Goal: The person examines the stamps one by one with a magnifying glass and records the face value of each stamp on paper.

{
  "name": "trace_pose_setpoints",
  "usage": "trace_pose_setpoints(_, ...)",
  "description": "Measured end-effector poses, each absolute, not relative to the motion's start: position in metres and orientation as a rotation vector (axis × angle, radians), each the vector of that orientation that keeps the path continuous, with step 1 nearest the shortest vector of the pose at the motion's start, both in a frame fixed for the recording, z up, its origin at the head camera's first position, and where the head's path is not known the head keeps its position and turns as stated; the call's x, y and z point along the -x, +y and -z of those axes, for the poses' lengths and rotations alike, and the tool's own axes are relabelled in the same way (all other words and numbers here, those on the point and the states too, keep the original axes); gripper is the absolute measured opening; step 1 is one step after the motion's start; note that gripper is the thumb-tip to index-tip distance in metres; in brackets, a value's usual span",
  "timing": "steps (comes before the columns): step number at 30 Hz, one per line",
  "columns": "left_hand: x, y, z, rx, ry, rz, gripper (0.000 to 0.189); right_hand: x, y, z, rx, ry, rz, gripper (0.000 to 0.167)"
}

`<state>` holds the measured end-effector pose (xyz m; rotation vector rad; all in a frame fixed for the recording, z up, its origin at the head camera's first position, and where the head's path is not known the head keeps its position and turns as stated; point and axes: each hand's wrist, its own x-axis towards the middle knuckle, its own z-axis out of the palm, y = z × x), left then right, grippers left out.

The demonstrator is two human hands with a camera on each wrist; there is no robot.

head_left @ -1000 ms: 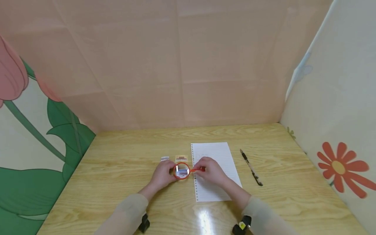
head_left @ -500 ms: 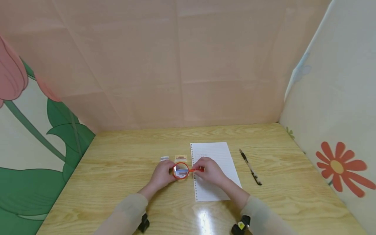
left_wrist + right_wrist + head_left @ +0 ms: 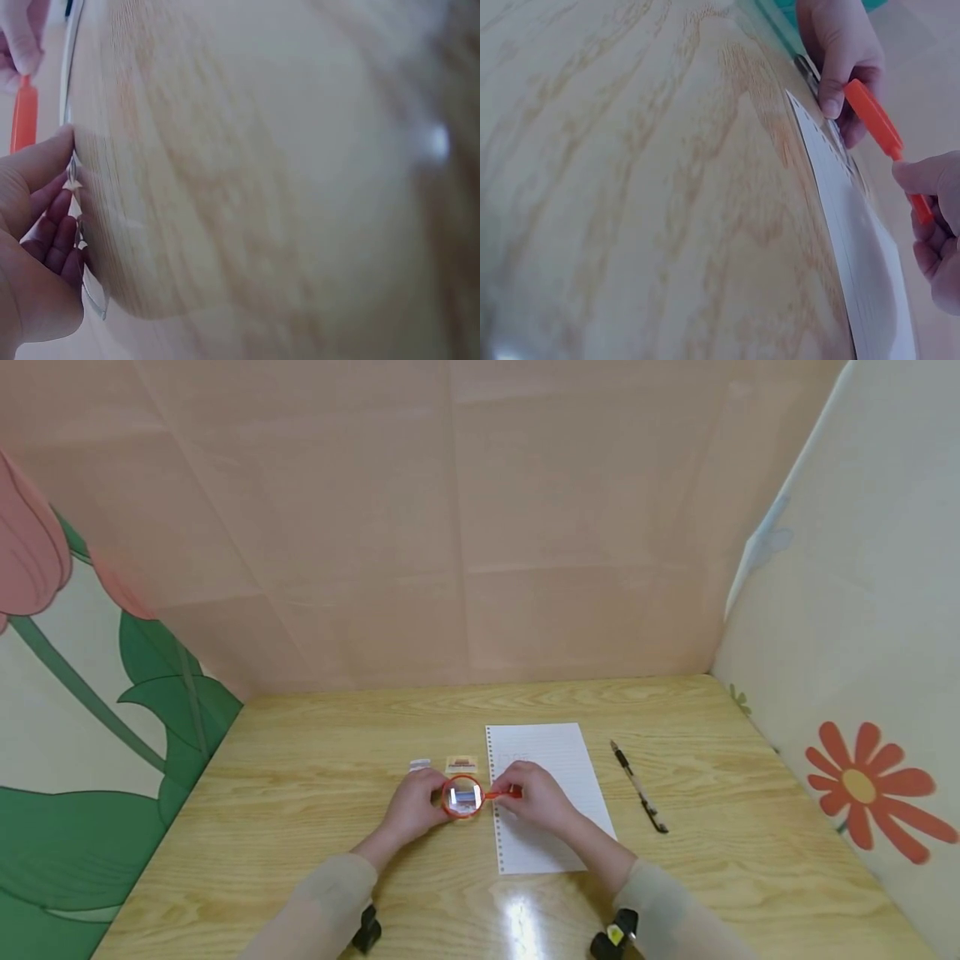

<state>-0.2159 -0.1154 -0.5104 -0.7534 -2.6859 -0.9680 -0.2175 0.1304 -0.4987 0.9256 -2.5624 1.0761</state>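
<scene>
The magnifying glass (image 3: 462,797) is framed in bright orange-red, with blue and white showing through. The worktop (image 3: 315,793) is yellowish wood grain, the paper (image 3: 525,843) white with fine ruled lines, the pen (image 3: 639,787) black in parts. I see a peach backdrop (image 3: 465,527), then pale walls (image 3: 862,635) with a pink tulip (image 3: 26,543), green leaves (image 3: 67,852) and a red flower (image 3: 858,785).

Soft, even light, a white glare on the near tabletop (image 3: 450,902), both wrist views hazy and soft.

Your forearms (image 3: 330,889) angle in from the bottom edge; at lower centre, your left hand (image 3: 415,800) has bent fingers, your right hand (image 3: 538,795) pinches.
</scene>
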Motion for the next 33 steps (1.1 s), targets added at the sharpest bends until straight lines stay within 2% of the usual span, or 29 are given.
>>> trace_pose_setpoints(33,0.2169,-0.116,0.509,0.727,-2.749,0.966,0.029,0.2184,0.1332,0.5037,-0.901,-2.588,-1.154,0.016)
